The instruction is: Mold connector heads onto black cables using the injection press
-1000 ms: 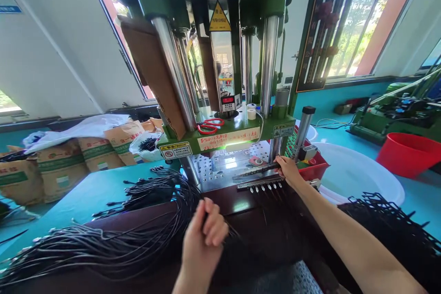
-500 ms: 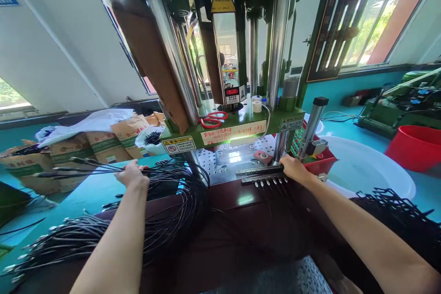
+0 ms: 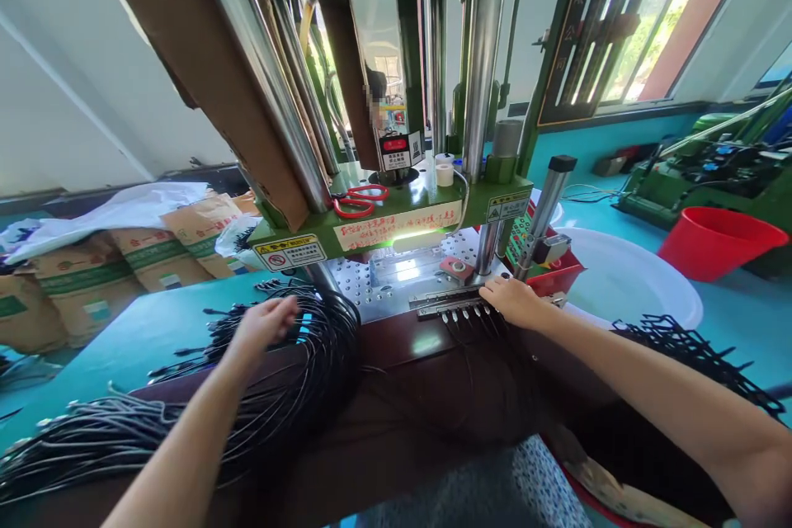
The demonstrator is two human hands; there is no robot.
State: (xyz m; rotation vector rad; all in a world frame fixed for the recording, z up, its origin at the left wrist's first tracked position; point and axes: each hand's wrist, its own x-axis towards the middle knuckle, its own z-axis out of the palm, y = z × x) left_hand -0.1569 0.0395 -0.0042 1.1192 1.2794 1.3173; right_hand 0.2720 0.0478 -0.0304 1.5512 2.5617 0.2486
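Observation:
My left hand (image 3: 265, 325) hovers over the near side of a large coil of black cables (image 3: 331, 346), its fingers curled together. Nothing shows hanging from it, though its palm is hidden. My right hand (image 3: 511, 302) is closed around the right end of a long slotted metal mould bar (image 3: 449, 298), and the fingertips are partly hidden. From the bar's front edge stick several cables with silvery ends (image 3: 465, 315). The bar lies at the front of the perforated metal plate (image 3: 365, 285) of a green press (image 3: 421, 196).
Red-handled scissors (image 3: 360, 200) and a white tape roll (image 3: 444, 174) lie on the press. More black cables (image 3: 105, 437) spread at the left. At the right stand a red box (image 3: 566, 268), a wide white basin (image 3: 643, 276) and black hooked pieces (image 3: 693, 363).
My left hand has let go of the bunch of cables it held out at the left and has moved right and lower. My right hand stays at the bar's end. The view has shifted.

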